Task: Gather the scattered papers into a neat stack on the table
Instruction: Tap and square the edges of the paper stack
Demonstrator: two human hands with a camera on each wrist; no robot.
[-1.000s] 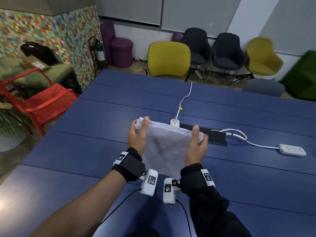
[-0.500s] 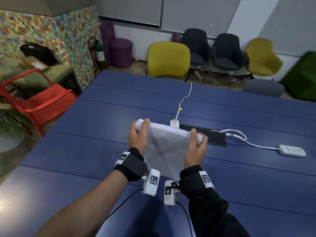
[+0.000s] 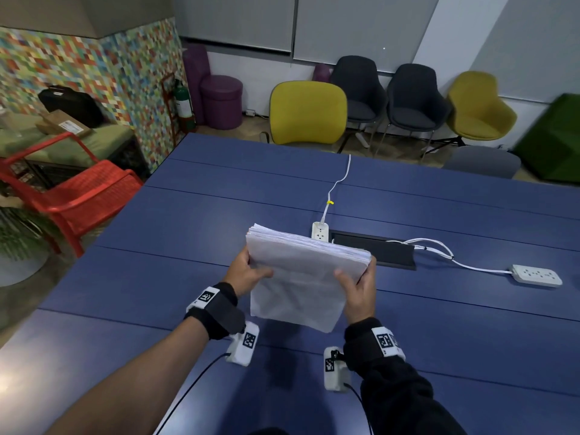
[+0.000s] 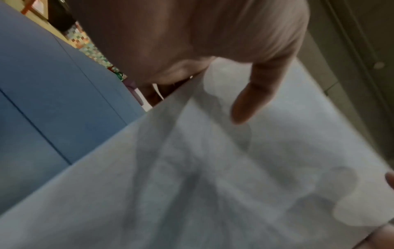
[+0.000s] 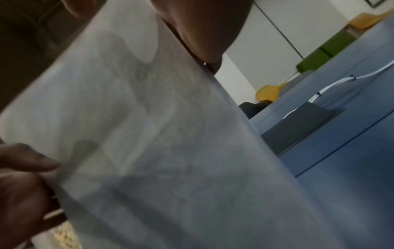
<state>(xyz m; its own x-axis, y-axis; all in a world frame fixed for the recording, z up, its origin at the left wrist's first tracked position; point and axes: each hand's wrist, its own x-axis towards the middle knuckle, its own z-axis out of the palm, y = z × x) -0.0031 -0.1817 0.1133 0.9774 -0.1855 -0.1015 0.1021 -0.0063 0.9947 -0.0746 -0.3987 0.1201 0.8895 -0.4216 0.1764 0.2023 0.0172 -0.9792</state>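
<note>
- Here, the left hand (image 3: 248,274) and right hand (image 3: 357,288) each grip a side of the paper stack (image 3: 301,277) — thumbs on top, fingers beneath.
- The stack sits between both hands, tilted, raised above the blue table (image 3: 157,277).
- Beyond the right hand — a white power strip (image 3: 537,275).

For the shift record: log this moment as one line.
stage: squaring stack | left hand: grips paper stack | right hand: grips stack | stack: tilted above blue table
</note>
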